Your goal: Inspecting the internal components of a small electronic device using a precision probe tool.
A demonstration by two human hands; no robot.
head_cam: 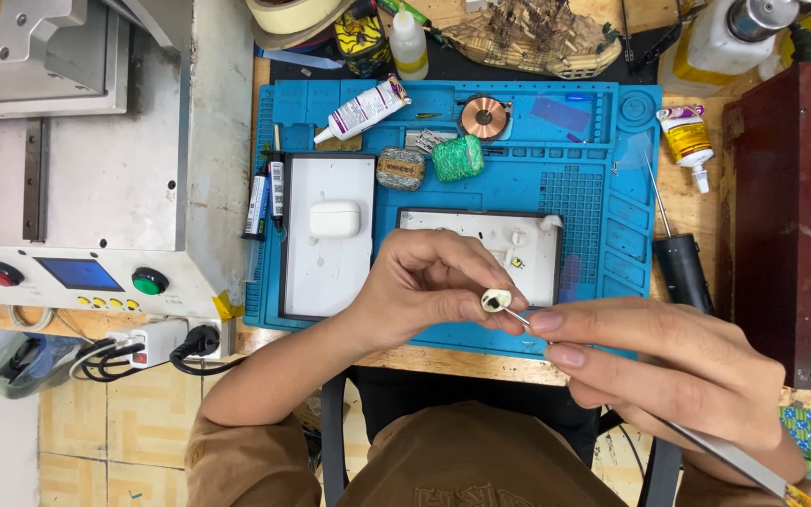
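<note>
A: What does the left hand (424, 286) hold?

B: It pinches a small white earbud shell (496, 300) between thumb and fingertips, above the front edge of the blue work mat (603, 141). The other fingers are curled in.

A: And the right hand (678, 371)?

B: It is pressed together around thin metal tweezers (518, 317). The tip touches the shell, or is just beside it; I cannot tell which exactly.

A: How will the shell handle, do you think?

B: I judge it very light, and stiff, but fragile. It looks like thin plastic, smooth and rounded, so it can slip or turn between the fingers. I think the best hold is on its two sides, as the left hand does now, with the open face toward the tweezers.

A: Should one press hard?

B: I think no. Too much force could crack it, or make it jump away.

A: What lies behind the hands?

B: On the mat, a white tray (542, 246) with tiny parts is just behind the left hand. A second white tray (298, 272) carries a white earbud case (334, 219). A glue tube (363, 110) and a copper coil (483, 116) lie farther back, well apart from the hands. The mat rests on the wooden bench (682, 202).
</note>
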